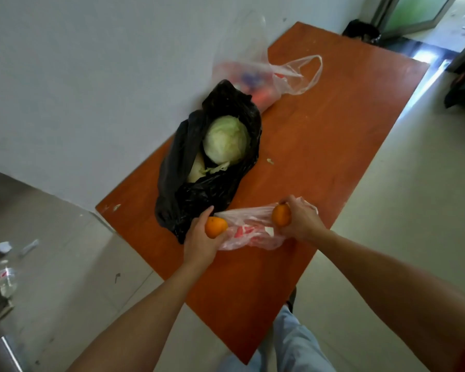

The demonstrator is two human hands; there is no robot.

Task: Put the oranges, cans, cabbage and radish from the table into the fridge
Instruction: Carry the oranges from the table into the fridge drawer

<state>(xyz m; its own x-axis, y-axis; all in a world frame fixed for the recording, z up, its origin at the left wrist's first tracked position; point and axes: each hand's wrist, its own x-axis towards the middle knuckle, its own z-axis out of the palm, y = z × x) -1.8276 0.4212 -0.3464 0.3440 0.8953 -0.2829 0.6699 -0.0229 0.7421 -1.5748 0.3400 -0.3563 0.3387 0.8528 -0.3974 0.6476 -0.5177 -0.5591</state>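
oranges (215,226) are the step in hand, one in each hand; the fridge is not in view. table (320,135), long and orange-brown, runs along the wall, and everything else is placed by it. black bag (193,194) lies at the table's middle on the wall side, mouth open, with the cabbage (226,138) showing inside. under it is a pale thing that may be the radish; i cannot tell. clear bag (253,73) sits at the table's far end on the wall side, its contents blurred, perhaps the cans. pink bag (253,237) lies slack at the table's near end. left hand (199,242) is over the near end, wall side, fingers curled round the left orange (215,226). right hand (304,221) is over the near end by the open edge, wrapped round the right orange (281,214), with some bag film seemingly caught under its fingers.

to do this well, i judge: lift both fruits clear of the film so the pink bag does not drag off the table. grip firmly without squeezing, and carry the two together. look into the slack bag for any fruit left before walking off.
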